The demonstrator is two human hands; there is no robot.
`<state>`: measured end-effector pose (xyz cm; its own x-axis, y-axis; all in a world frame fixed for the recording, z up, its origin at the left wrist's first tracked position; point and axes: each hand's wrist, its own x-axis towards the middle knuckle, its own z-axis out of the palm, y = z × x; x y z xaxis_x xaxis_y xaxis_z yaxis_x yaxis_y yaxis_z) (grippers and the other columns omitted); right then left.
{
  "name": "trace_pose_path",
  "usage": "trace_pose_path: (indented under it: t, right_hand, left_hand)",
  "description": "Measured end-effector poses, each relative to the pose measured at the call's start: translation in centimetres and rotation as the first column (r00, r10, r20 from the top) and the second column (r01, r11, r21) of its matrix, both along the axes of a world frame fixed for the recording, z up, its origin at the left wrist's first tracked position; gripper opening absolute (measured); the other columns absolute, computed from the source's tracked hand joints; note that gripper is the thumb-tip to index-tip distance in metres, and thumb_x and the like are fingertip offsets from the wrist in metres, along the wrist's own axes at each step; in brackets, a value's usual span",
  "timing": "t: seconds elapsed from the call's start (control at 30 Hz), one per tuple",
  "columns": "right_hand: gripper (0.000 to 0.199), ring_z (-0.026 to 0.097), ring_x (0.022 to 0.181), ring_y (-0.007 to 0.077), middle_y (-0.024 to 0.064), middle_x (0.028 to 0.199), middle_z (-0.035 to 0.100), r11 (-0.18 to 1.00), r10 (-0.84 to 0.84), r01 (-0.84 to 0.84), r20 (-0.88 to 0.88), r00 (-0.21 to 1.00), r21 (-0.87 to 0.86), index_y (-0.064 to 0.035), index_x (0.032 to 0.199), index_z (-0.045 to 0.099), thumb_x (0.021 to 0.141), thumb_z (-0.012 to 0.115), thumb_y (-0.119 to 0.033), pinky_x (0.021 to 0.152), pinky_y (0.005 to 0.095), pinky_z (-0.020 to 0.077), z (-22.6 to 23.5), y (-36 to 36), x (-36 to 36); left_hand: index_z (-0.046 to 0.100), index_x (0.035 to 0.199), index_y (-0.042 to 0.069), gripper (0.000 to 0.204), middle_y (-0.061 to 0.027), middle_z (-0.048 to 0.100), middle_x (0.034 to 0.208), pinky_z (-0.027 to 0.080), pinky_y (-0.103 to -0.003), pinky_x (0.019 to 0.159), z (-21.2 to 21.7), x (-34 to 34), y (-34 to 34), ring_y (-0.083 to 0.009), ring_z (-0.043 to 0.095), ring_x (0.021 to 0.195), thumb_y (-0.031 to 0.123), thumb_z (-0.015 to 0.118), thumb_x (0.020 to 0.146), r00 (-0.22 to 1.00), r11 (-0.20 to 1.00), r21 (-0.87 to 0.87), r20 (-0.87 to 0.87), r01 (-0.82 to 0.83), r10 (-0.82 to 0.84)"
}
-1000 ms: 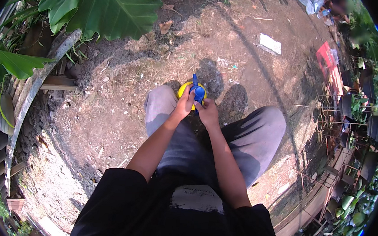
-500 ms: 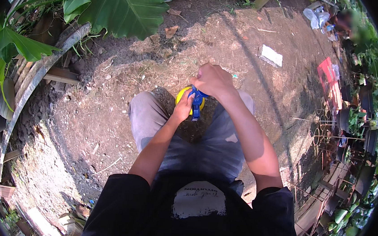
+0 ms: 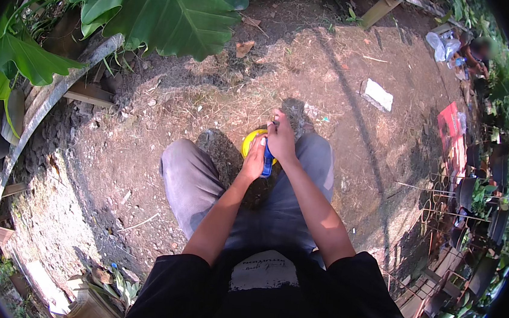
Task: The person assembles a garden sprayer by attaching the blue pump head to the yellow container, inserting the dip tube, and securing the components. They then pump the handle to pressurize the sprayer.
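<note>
Between my knees is a round yellow object (image 3: pixel 249 141) with a blue part (image 3: pixel 266 167) that ends in a strap-like or handle-like piece; its exact kind is hard to make out. My left hand (image 3: pixel 254 159) grips it from the left side, the fingers pointing up along the blue part. Against its upper right side is my right hand (image 3: pixel 281 139), with fingers bent near the top. Something small and dark shows by those fingertips, too small to name. Both hands cover much of the object, and they nearly meet over it.
Dry soil (image 3: pixel 223 102) with straw lies around me. A white block (image 3: pixel 377 95) sits ahead to the right, with a red sheet (image 3: pixel 450 137) beyond it. Large green leaves (image 3: pixel 164 12) overhang the upper left. Wire and wood (image 3: pixel 438 272) line the right; a person (image 3: pixel 476 57) is far right.
My right hand has come down and turned from above the object to its right side. My left hand's fingers have straightened over the blue part. The view has shifted slightly.
</note>
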<state>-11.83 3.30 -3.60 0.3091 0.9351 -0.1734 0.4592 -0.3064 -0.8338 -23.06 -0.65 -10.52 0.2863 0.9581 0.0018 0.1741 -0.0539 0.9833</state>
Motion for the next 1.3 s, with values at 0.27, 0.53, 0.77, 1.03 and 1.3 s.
trace_pose_path:
  t: [0.27, 0.53, 0.77, 1.03, 1.3]
  right_hand:
    - [0.026, 0.068, 0.072, 0.0162, 0.0098, 0.087, 0.070, 0.924, -0.101, -0.090, -0.466, 0.879, -0.371, 0.0051, 0.100, 0.066, 0.086, 0.074, -0.016, 0.064, 0.0285, 0.0554, -2.6, 3.1, 3.8]
    - [0.023, 0.068, 0.077, 0.0196, 0.0102, 0.089, 0.066, 0.960, -0.170, -0.115, -0.863, 0.477, -0.253, 0.0053, 0.102, 0.062, 0.095, 0.063, -0.017, 0.069, 0.0315, 0.0568, -2.0, 2.0, 3.5]
    - [0.022, 0.063, 0.070, 0.0138, 0.0056, 0.078, 0.058, 0.929, -0.151, -0.114, -0.640, 0.753, -0.353, -0.0006, 0.090, 0.056, 0.099, 0.057, -0.021, 0.057, 0.0279, 0.0498, -2.5, 2.5, 1.2]
    - [0.020, 0.052, 0.074, 0.0115, -0.0002, 0.078, 0.048, 0.897, -0.055, -0.389, -0.926, 0.374, -0.211, -0.0040, 0.094, 0.047, 0.100, 0.057, -0.020, 0.068, 0.0280, 0.0484, -3.0, 3.1, 4.4]
    - [0.031, 0.064, 0.101, 0.0195, 0.0144, 0.114, 0.065, 0.899, 0.153, -0.395, -0.710, 0.688, -0.189, 0.0044, 0.124, 0.056, 0.097, 0.059, -0.011, 0.089, 0.0314, 0.0522, -1.7, 2.6, 6.8]
  left_hand:
    - [0.045, 0.130, 0.002, 0.038, -0.0227, 0.050, 0.127, 0.033, -0.040, 0.108, 0.8, 0.5, -0.4, -0.0376, 0.045, 0.124, 0.025, 0.028, 0.106, 0.997, 0.994, -0.103, 0.070, -0.023, 0.030]
    - [0.044, 0.129, 0.003, 0.036, -0.0208, 0.051, 0.126, 0.035, -0.038, 0.106, 0.9, 0.8, -0.1, -0.0343, 0.048, 0.124, 0.027, 0.031, 0.106, 0.995, 0.993, -0.103, 0.064, -0.063, 0.070]
    - [0.043, 0.133, 0.000, 0.039, -0.0248, 0.050, 0.131, 0.034, -0.042, 0.108, 1.9, 1.8, -1.4, -0.0389, 0.045, 0.127, 0.025, 0.033, 0.105, 0.960, 0.955, -0.127, -0.119, -0.269, 0.255]
    - [0.044, 0.137, -0.003, 0.051, -0.0266, 0.048, 0.137, 0.033, -0.042, 0.110, 3.0, 1.6, -0.6, -0.0401, 0.043, 0.131, 0.034, 0.029, 0.106, 0.976, 0.955, -0.212, -0.109, -0.208, 0.188]
    - [0.047, 0.135, -0.004, 0.054, -0.0247, 0.049, 0.139, 0.028, -0.039, 0.115, 2.5, 0.2, -0.3, -0.0362, 0.041, 0.135, 0.036, 0.025, 0.106, 0.993, 0.980, -0.184, -0.100, -0.082, 0.064]
